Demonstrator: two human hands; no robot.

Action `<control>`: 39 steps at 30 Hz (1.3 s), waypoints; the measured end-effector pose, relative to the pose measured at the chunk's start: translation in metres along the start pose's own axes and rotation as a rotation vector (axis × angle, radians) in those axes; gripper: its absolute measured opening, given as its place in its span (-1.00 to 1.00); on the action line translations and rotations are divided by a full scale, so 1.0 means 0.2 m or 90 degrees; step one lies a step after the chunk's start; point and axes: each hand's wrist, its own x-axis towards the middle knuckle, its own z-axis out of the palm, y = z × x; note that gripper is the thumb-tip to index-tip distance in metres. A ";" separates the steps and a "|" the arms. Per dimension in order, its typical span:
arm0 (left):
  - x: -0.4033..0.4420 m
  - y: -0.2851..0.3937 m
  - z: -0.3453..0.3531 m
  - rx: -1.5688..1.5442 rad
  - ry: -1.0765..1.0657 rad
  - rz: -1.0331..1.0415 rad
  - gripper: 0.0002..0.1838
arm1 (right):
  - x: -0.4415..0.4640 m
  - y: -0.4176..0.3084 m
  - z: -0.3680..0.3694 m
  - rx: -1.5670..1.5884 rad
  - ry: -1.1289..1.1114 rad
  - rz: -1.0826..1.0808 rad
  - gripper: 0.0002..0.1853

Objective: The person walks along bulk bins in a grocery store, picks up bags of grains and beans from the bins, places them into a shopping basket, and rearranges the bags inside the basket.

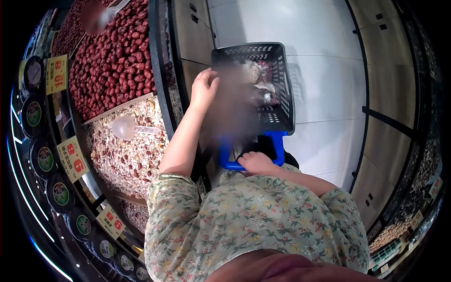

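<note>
My left hand (204, 88) hangs in the air beside the counter's edge, thumb apart from the loosely bent fingers, with nothing visible in it. Lower down, my right hand (259, 163) is closed over the bar of a blue handle (280, 150). That handle belongs to a black perforated shopping basket (283, 89). Inside lie several clear plastic bags (264, 89), some with dark red contents and one paler. A dark blurred patch covers the basket's left part and the space by my left hand.
On the left, a counter holds dried red dates (117, 70) and a mixed grain bin (124, 164) with a clear scoop (124, 128) on top. Yellow price signs (73, 159) line its outer side. Wooden cabinets (387, 70) stand right of the tiled floor (324, 89).
</note>
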 end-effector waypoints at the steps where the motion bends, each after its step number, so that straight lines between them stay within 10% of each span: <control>1: 0.01 0.03 -0.12 0.136 0.035 0.093 -0.76 | 0.02 0.01 -0.01 0.011 0.006 0.014 -0.67; 12: 0.05 -0.11 -0.54 0.611 0.049 0.077 -0.74 | 0.18 0.05 -0.28 -0.027 0.110 -0.021 -0.75; 39: 0.05 -0.20 -0.55 0.475 0.114 0.088 -0.86 | 0.92 0.54 -1.19 -0.336 0.294 -0.015 -0.72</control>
